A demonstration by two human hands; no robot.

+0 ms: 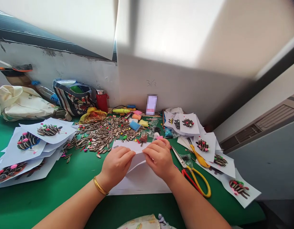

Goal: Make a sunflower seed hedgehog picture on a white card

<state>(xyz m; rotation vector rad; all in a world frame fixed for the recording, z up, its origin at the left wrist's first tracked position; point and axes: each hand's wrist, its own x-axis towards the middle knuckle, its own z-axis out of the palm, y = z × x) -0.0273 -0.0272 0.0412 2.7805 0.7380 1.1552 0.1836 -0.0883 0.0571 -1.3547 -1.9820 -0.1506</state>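
Softly curved white paper point(144, 179) in both hands point(117, 163) point(161, 159)

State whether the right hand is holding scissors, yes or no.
No, the right hand pinches white paper, while scissors lie on the green table.

Left of the frame, a cream cloth bag point(29, 105), a clear bottle point(44, 91), a striped bag point(69, 99) and, beside it, a red flask point(102, 102); upper centre, a pale panel point(166, 76) bearing handwritten marks point(151, 83).
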